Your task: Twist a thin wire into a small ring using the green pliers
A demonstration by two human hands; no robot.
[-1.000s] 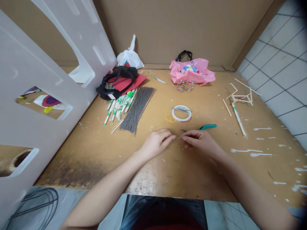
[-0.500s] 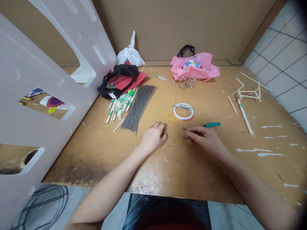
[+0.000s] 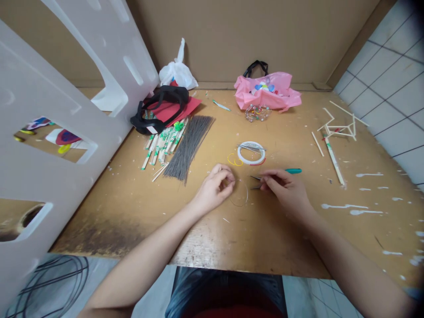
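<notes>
A worn wooden workbench (image 3: 109, 229), scorched near the front edge and splashed with white paint, fills the view, with 12 o'clock at its far edge. Mid-bench, a thin wire (image 3: 243, 194) curves in a loose loop between the hands. The right hand (image 3: 285, 190) has its fingertips (image 3: 265, 176) pinched narrowly on the wire's thin ends. The left hand (image 3: 215, 187) is curled closed beside the loop; whether it grips the wire is hidden. Teal-handled pliers (image 3: 293, 171) lie just past the right hand at 12 o'clock. From the wire, a white tape ring (image 3: 251, 152) sits at 12 o'clock, a bundle of dark metal rods (image 3: 187, 148) at 10, bamboo sticks (image 3: 160, 148) beyond them, and a stick frame (image 3: 338, 130) at 2. A pink plastic bag (image 3: 265, 90) lies near the far edge.
</notes>
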